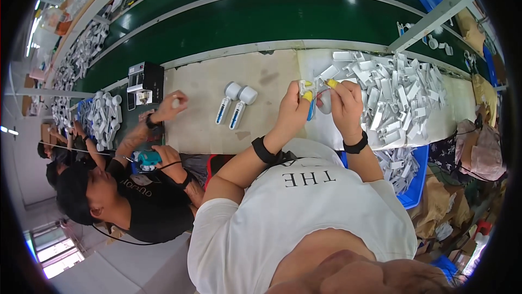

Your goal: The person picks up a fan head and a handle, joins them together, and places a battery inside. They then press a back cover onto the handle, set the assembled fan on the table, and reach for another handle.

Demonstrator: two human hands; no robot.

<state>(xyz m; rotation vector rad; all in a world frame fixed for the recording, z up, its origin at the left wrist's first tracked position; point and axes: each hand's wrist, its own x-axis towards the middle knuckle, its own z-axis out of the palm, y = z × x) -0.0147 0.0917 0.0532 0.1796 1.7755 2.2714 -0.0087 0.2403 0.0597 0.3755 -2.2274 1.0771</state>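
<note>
My left hand (pixel 294 110), with yellow covers on its fingertips, pinches a small white plastic housing (pixel 308 89); a blue strip (pixel 311 112) shows under the fingers. Close on its right, my right hand (pixel 346 104) is closed in a pinch, also with a yellow fingertip cover, and what it grips is too small to make out. A round whitish head (pixel 325 102) with a thin reddish wire shows between the hands. Two round-headed white devices (pixel 237 103) with blue-marked handles lie side by side on the table to the left.
A large heap of white plastic housings (pixel 399 95) covers the table's right side. More fill a blue bin (pixel 416 177) below its edge. Behind runs a green conveyor belt (pixel 244 22). At left, a co-worker (pixel 147 201) holds a teal tool (pixel 147 161) near a black machine (pixel 145 84).
</note>
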